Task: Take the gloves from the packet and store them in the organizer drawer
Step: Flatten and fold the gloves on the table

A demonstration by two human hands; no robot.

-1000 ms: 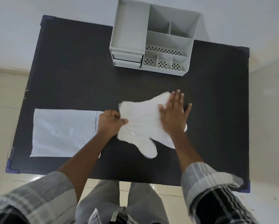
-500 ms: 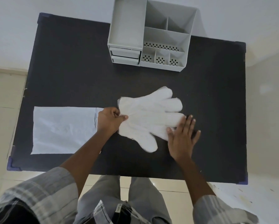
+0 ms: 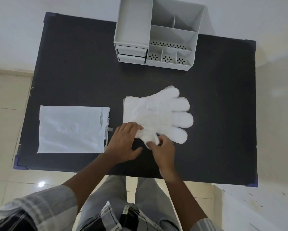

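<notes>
Now right hand (image 3: pixel 163 151) moved in from glove fingers, pinching near thumb flap of thin white plastic gloves (image 3: pixel 158 116). Left hand (image 3: pixel 123 144) flattened, fingertips pressing cuff. Gloves out on black table (image 3: pixel 73 72), right of empty white packet (image 3: pixel 71 129). We judge folding next; white plastic organizer drawer (image 3: pixel 131 51) closed, far side.

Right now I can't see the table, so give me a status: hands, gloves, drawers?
Left hand flat on gloves. Right hand pinching the glove thumb. Gloves out of packet, on table. Organizer drawers shut, path clear.

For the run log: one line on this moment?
gloves: flat on table | right hand: pinching thumb | left hand: on cuff | drawers: closed
</notes>
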